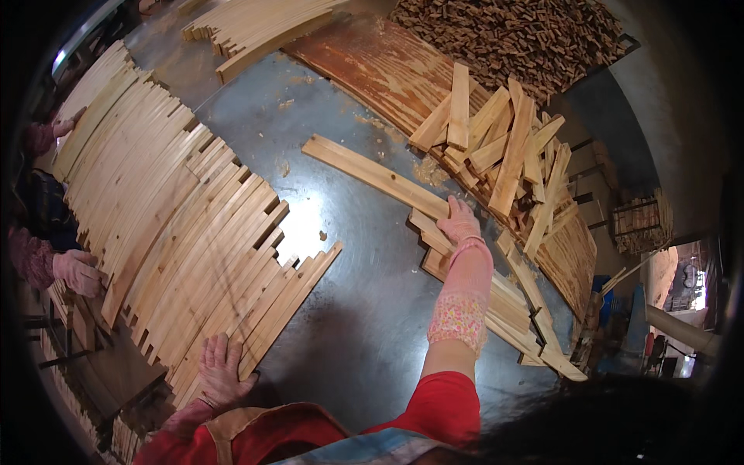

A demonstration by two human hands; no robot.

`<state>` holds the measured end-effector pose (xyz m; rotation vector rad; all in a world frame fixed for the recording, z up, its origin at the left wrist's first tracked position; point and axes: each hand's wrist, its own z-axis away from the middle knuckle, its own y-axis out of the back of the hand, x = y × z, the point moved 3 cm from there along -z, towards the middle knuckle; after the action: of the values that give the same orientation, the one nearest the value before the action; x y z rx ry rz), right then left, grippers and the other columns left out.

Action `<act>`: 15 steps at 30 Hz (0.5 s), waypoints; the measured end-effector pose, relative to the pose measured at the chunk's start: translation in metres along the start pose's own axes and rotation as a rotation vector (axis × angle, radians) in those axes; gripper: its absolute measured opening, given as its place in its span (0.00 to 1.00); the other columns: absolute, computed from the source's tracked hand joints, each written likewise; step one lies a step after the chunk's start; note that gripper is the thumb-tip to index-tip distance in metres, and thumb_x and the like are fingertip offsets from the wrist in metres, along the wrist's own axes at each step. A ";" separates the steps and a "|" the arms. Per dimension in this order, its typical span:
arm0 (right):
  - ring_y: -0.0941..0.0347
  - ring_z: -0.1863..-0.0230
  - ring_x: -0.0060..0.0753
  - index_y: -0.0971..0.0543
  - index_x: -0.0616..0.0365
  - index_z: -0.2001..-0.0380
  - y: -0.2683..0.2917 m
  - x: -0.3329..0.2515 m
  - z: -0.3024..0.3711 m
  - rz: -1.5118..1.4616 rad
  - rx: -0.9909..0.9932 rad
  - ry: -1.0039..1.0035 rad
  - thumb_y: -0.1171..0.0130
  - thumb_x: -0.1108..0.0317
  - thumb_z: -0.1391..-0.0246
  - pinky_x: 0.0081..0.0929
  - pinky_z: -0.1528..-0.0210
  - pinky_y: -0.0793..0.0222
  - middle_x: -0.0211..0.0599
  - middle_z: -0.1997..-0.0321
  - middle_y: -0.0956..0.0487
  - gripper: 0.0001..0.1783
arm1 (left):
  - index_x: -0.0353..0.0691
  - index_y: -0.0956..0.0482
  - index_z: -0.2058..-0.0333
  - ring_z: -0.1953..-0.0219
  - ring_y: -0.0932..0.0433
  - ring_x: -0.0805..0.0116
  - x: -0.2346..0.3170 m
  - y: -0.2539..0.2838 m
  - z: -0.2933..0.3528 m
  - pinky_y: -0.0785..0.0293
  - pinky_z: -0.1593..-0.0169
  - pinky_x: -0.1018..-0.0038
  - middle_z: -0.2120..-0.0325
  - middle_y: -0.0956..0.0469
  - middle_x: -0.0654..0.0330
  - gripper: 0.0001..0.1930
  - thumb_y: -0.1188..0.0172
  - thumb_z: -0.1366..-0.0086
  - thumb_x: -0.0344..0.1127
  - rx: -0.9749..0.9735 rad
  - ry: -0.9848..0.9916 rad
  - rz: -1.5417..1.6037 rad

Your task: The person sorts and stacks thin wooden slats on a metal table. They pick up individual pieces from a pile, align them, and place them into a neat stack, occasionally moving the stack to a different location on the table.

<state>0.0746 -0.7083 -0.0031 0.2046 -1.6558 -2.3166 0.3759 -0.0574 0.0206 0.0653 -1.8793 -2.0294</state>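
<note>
My left hand (220,373), in a pinkish work glove, lies with fingers spread on the near ends of a wide row of pale wooden slats (186,232). A separate wooden slat (372,172) slants across the metal tabletop, and my right hand (462,223) is closed over its right end. That hand wears a similar glove with a pink sleeve cover. Under and beside my right forearm lies a small stack of shorter wooden slats (508,310), partly hidden by the arm.
A co-worker's gloved hands (77,271) touch the row's left side. Jumbled wood offcuts (508,147) lie on a worn plywood board (372,58) at right. More slats (256,31) sit at the far side of the metal table (341,310). Beyond is a big heap of short blocks (511,39).
</note>
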 end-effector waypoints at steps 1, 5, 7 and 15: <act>0.36 0.24 0.51 0.34 0.43 0.25 -0.004 0.003 0.007 -0.011 0.022 -0.011 0.32 0.42 0.47 0.45 0.26 0.34 0.45 0.24 0.32 0.48 | 0.43 0.29 0.32 0.23 0.44 0.37 0.001 0.001 0.001 0.47 0.23 0.39 0.25 0.42 0.43 0.50 0.22 0.53 0.57 -0.003 0.004 -0.002; 0.26 0.34 0.51 0.26 0.44 0.31 -0.018 0.007 0.083 0.021 0.054 -0.061 0.32 0.34 0.50 0.49 0.34 0.27 0.43 0.36 0.23 0.46 | 0.43 0.31 0.31 0.24 0.44 0.37 0.002 0.002 0.002 0.48 0.23 0.38 0.25 0.42 0.43 0.50 0.22 0.52 0.54 0.027 0.020 0.018; 0.23 0.39 0.55 0.26 0.47 0.32 -0.048 0.029 0.141 -0.054 0.071 -0.114 0.32 0.34 0.48 0.49 0.37 0.25 0.46 0.40 0.20 0.46 | 0.42 0.31 0.31 0.24 0.44 0.36 0.010 0.008 -0.007 0.47 0.23 0.39 0.25 0.41 0.42 0.49 0.23 0.51 0.53 0.015 0.052 0.016; 0.17 0.60 0.52 0.25 0.57 0.40 -0.212 0.042 0.418 -1.683 -0.030 -0.358 0.39 0.44 0.35 0.50 0.54 0.17 0.47 0.63 0.15 0.31 | 0.36 0.32 0.29 0.26 0.39 0.36 0.020 0.005 -0.001 0.45 0.22 0.48 0.27 0.37 0.40 0.48 0.23 0.46 0.47 0.131 -0.026 -0.044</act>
<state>-0.1131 -0.2811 -0.0624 1.8777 -1.8258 -3.5454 0.3589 -0.0645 0.0293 0.1166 -2.0425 -1.9416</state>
